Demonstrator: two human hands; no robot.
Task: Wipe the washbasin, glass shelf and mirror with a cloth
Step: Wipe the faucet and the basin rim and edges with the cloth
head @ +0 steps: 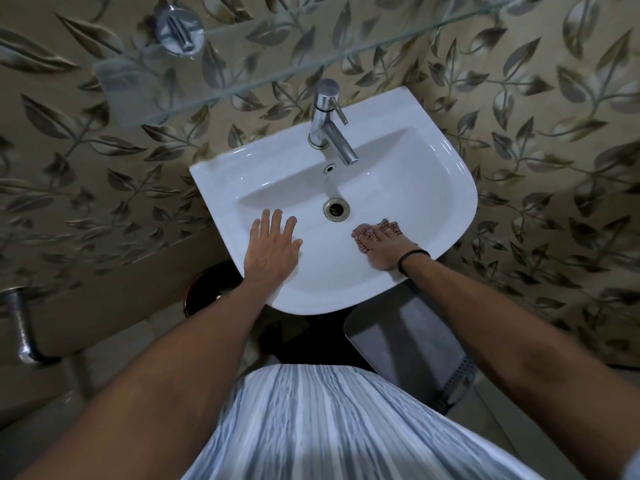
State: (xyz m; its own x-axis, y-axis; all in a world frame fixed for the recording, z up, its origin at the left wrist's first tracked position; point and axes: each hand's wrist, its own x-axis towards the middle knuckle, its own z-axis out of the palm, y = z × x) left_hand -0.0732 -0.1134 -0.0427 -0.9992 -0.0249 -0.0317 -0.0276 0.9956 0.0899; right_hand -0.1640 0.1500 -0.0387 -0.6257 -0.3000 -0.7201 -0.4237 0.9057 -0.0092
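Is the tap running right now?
Off: no stream falls from the tap spout, and the washbasin shows no flowing water.

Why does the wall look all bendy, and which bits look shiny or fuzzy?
Head view: the wide lens stretches the leafy wall toward the edges. The light is dim, with small glints on the tap and the washbasin. The glass shelf, the striped clothing and the right hand on its cloth look soft.
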